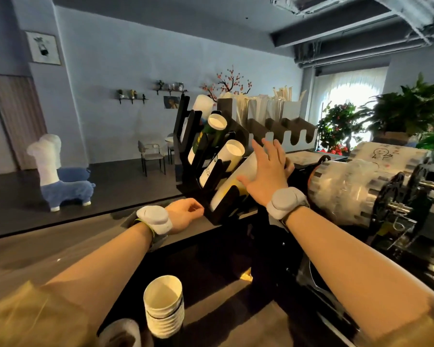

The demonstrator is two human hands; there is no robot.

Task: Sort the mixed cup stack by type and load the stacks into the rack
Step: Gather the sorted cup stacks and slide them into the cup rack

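Note:
A black slanted cup rack [212, 144] stands on the counter with several cup stacks lying in its slots: a green-sided stack [214, 126], a white printed stack [223, 164] and a white-and-yellow stack [232, 186] in the lowest slot. My right hand [267, 171] lies with straight, spread fingers against the open end of the lowest stack. My left hand [184, 214] rests with curled fingers at the rack's front foot; whether it grips the rack is unclear. A stack of white ribbed paper cups [164, 309] stands upright on the counter near me.
A cup-sealing machine with a clear film roll [348, 191] and a black wheel [391, 204] stands right of the rack. Black dividers with wrapped straws [268, 113] sit behind it. Plants [409, 113] line the far right. The counter edge [85, 221] runs left.

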